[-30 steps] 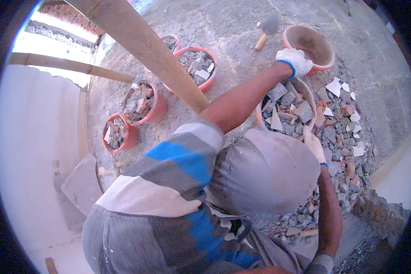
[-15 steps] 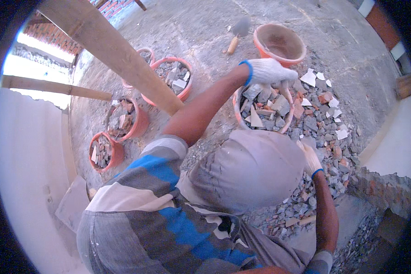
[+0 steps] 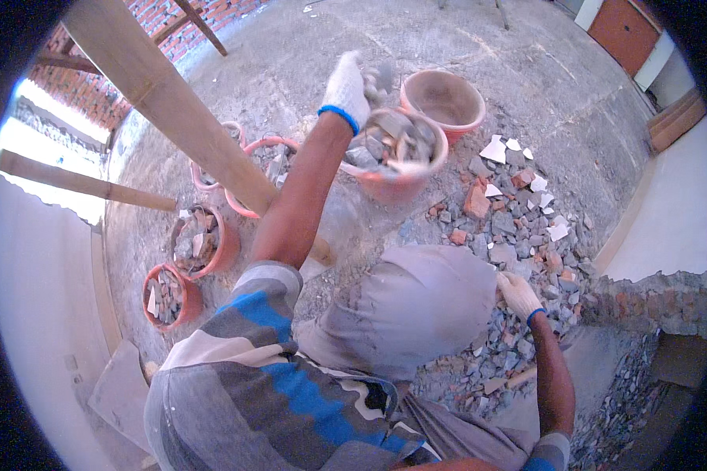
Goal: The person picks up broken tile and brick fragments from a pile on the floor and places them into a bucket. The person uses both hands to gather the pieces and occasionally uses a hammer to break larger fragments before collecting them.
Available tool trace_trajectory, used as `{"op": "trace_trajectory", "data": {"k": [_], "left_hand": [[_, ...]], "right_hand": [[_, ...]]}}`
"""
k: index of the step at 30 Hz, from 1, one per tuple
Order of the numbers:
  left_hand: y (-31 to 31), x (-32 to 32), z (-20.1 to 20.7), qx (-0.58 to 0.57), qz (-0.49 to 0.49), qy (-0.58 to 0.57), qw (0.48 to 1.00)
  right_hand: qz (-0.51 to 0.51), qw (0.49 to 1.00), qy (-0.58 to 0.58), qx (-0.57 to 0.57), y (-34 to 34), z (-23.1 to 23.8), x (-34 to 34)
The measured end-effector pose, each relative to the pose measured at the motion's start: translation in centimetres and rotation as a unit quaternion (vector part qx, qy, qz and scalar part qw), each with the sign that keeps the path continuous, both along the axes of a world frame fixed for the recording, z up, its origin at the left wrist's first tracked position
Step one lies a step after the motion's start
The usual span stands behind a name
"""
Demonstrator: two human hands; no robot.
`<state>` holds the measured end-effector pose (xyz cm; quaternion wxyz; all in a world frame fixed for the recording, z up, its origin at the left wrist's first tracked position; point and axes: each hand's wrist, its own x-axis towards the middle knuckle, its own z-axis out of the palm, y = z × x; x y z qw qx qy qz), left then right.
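Observation:
My left hand (image 3: pixel 349 88), in a white glove with a blue cuff, is closed at the far left rim of a reddish bucket (image 3: pixel 393 184). The bucket is heaped with broken concrete and brick, and both are smeared by motion. Just beyond those fingers lies the grey trowel blade (image 3: pixel 382 77), partly hidden. Against the side of my bent knee (image 3: pixel 416 302) rests my gloved right hand (image 3: pixel 518 295), its fingers extended and holding nothing I can see. Under and around it spreads a pile of rubble (image 3: pixel 518 228) with grey chunks, red brick pieces and white shards.
An empty reddish bucket (image 3: pixel 465 129) stands behind the moving one. Several rubble-filled buckets (image 3: pixel 226 247) are at the left. A slanting bamboo pole (image 3: pixel 145 78) crosses there, with another pole (image 3: pixel 86 179) beside it. A broken wall edge (image 3: pixel 652 310) is at the right.
The rubble-filled bucket has moved left and away from me, off the pile's edge, along with my left hand. The view has shifted slightly. My right hand stays by the knee.

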<state>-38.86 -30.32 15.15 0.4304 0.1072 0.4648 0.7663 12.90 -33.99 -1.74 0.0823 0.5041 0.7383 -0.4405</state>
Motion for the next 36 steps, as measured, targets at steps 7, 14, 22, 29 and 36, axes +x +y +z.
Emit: {"op": "trace_trajectory", "data": {"k": [7,14,22,29,36], "left_hand": [[6.1,-4.4,4.0,0.037,0.351,0.040,0.935],[6.0,-12.3,-9.3,-0.399,0.257,0.284,0.833],[5.5,-15.2,-15.4,-0.548,-0.127,0.504,0.655],[13.5,-9.5,-22.0,-0.306,-0.053,0.217,0.926],[22.9,-13.2,-24.0,-0.261,-0.383,0.762,0.453]], "right_hand": [[-0.076,0.995,0.020,-0.063,1.4,-4.3,4.2],[-0.019,0.999,-0.001,-0.039,2.4,-6.0,3.8],[-0.035,0.997,0.029,-0.058,0.4,-1.2,0.3],[0.037,0.996,0.040,0.064,-1.3,-0.8,0.5],[0.046,0.995,0.001,0.084,-8.1,0.2,4.7]]}}
